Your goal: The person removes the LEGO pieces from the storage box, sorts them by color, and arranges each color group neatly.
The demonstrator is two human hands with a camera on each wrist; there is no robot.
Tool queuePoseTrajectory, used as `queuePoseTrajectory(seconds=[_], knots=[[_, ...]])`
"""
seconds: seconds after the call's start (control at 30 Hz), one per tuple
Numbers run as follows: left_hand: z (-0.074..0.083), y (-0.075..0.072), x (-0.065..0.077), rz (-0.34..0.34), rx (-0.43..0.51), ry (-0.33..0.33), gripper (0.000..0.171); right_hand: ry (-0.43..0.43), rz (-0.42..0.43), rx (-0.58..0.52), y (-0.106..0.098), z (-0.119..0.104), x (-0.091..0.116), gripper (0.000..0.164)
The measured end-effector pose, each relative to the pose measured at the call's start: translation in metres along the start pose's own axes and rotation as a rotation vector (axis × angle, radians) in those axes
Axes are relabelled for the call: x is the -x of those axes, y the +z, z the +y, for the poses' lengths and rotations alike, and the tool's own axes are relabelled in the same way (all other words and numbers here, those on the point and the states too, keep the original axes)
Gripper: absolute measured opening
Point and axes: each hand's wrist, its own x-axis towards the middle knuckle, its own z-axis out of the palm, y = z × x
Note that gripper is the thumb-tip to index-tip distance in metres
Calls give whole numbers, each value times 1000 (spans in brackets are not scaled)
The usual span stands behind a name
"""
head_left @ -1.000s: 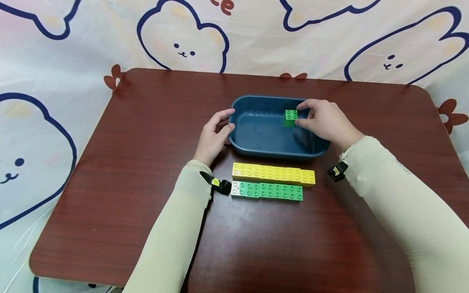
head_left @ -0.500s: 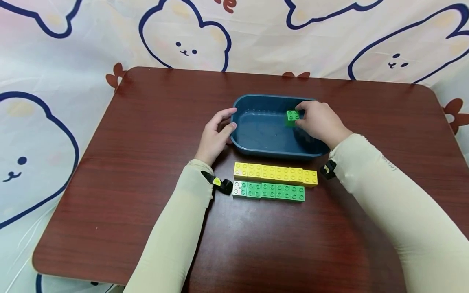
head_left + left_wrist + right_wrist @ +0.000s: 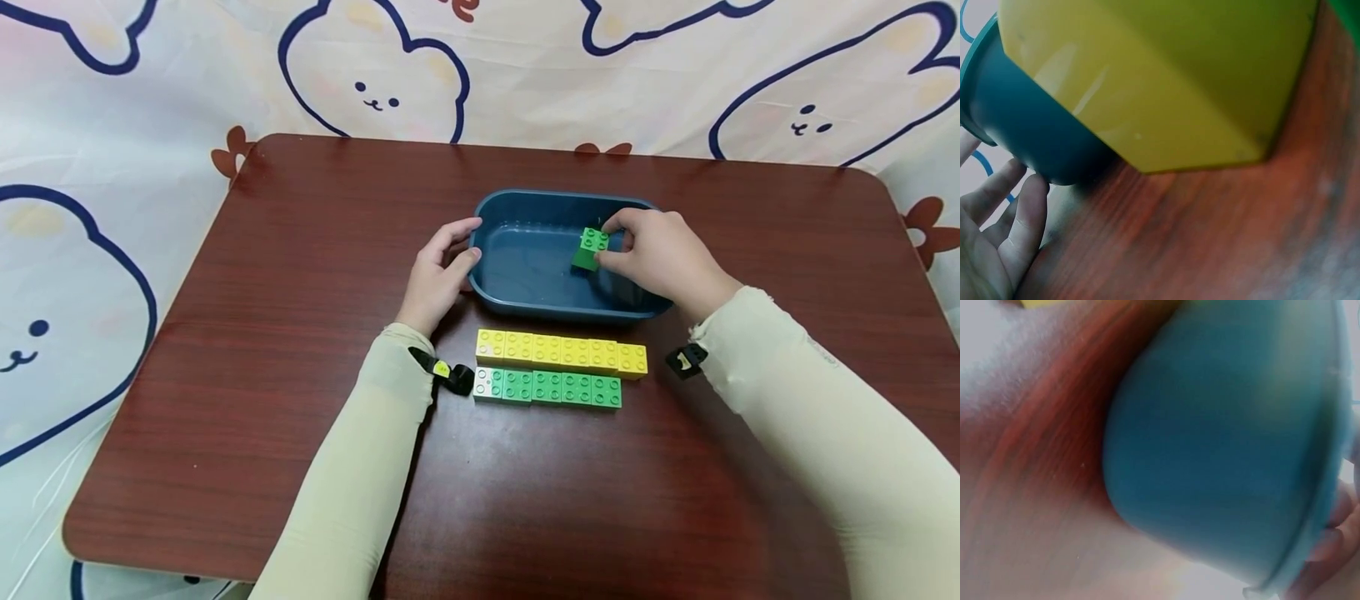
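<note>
A blue oblong tray (image 3: 525, 312) stands on the table, its outer wall (image 3: 1029, 119) large in the left wrist view. My left hand (image 3: 437, 275) touches the tray's left end with extended fingers and thumb. Inside the tray, toward its right side, my right hand (image 3: 667, 254) pinches a green building block (image 3: 590, 250) between thumb and fingers. The block is tilted, with studs on its top. In the right wrist view the tray wall hides most of the right hand, so the block does not show there.
In front of the tray lies a row of yellow blocks (image 3: 561, 352), and nearer to me a row of green blocks (image 3: 551, 387) with a whitish left end. Both rows run side by side on the brown table (image 3: 300, 333). A patterned cloth (image 3: 540, 75) hangs behind.
The green block has gone from upright to tilted and shifted slightly toward me and leftward, still pinched by the right hand. The left hand stays at the tray's end.
</note>
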Motion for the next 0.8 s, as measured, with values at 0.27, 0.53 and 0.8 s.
queuePoseTrajectory(seconds=[0.27,0.53,0.8], knots=[[-27,-1,-13,-4,5,26,42,-74,89,-44,-4,-4,29,39],[-30,-1,-12,8,7,51,38,-126,133,-89,-4,-10,60,36],[-31,-1,-13,20,-34,71,38,-175,146,-91,0,-12,83,34]])
